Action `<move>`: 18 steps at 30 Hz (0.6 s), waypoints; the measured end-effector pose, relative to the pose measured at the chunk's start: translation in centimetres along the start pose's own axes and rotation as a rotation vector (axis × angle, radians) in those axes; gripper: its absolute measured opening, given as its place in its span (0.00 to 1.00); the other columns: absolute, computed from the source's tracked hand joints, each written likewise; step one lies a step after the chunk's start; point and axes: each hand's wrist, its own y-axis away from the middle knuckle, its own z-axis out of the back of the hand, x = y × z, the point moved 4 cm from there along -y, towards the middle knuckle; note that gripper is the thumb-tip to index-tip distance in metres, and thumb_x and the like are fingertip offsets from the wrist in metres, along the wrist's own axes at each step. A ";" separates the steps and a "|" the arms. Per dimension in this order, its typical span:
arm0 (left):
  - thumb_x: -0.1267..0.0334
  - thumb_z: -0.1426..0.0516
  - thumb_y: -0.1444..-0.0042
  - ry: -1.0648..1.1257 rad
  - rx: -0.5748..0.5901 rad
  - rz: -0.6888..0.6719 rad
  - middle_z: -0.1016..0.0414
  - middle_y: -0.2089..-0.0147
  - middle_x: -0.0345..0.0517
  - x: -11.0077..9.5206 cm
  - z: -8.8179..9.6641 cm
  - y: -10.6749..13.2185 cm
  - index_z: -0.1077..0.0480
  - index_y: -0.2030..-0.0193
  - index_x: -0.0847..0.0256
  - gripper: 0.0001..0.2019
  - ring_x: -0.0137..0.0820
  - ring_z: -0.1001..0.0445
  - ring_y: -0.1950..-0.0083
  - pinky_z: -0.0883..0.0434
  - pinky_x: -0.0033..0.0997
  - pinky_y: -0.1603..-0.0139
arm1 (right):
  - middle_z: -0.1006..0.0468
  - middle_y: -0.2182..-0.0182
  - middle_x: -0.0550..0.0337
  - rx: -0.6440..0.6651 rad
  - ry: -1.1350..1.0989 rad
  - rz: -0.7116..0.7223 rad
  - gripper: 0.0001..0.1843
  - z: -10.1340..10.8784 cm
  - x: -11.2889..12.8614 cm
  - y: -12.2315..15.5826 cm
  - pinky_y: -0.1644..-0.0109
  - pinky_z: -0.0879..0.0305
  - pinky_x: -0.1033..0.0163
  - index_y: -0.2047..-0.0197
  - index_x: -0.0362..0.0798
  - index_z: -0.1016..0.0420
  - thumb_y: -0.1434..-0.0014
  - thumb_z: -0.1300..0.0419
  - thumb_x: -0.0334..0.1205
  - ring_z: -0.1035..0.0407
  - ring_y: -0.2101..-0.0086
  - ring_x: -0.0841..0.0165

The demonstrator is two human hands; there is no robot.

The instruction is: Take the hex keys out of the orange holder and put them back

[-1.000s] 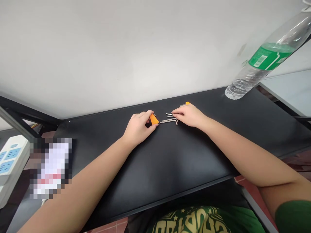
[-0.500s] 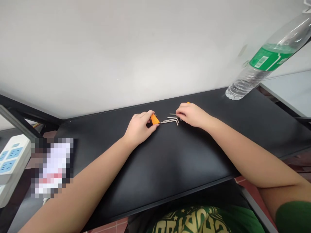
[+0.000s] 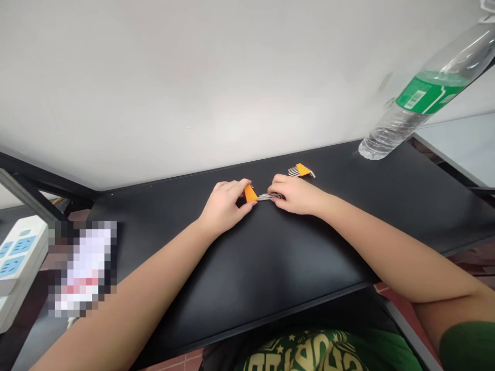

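Between the thumb and fingers of my left hand (image 3: 228, 207) is an orange hex key holder (image 3: 251, 194), held low over the black tabletop. Several silver hex keys (image 3: 266, 197) lie bunched together just right of it, their long ends close to the holder; whether they enter it I cannot tell. My right hand (image 3: 296, 194) has its fingers closed around the bent ends of these keys, partly hiding them. Behind that hand a second orange holder (image 3: 302, 170), filled with several hex keys, lies on the table.
A large clear bottle with a green label (image 3: 419, 95) stands at the back right, near the wall (image 3: 216, 87). A white power strip (image 3: 23, 257) and a blurred-out object (image 3: 87, 263) are at the left. The black table (image 3: 263, 273) has its front edge close to my body.
My right hand has moved left and nearer, closing on the hex keys and gathering them. The second orange holder, mostly hidden before, now shows. My left hand keeps its holder, barely shifted.
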 end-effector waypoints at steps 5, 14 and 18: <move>0.55 0.38 0.34 0.038 -0.019 -0.164 0.18 0.49 0.49 -1.5 -0.2 0.3 0.34 0.35 0.56 0.23 0.38 0.20 0.50 0.30 0.43 0.40 | 0.24 0.49 0.50 -0.166 -0.171 0.046 0.16 0.5 1.1 0.0 0.57 0.32 0.59 0.43 0.48 0.24 0.32 0.41 0.39 0.28 0.62 0.65; 0.54 0.37 0.35 0.053 -0.059 -0.116 0.18 0.48 0.50 -2.1 0.0 0.4 0.32 0.38 0.56 0.22 0.39 0.19 0.49 0.28 0.44 0.40 | 0.22 0.66 0.60 -0.145 -0.616 -0.069 0.09 0.2 2.0 -0.4 0.62 0.36 0.62 0.58 0.48 0.20 0.32 0.41 0.42 0.32 0.68 0.69; 0.55 0.37 0.35 0.067 -0.058 -0.197 0.18 0.51 0.48 -2.6 0.2 0.3 0.32 0.39 0.57 0.21 0.37 0.20 0.52 0.29 0.43 0.42 | 0.26 0.73 0.64 -0.040 -0.888 -0.148 0.13 -0.4 1.5 -0.6 0.69 0.39 0.64 0.63 0.48 0.24 0.34 0.37 0.49 0.36 0.75 0.72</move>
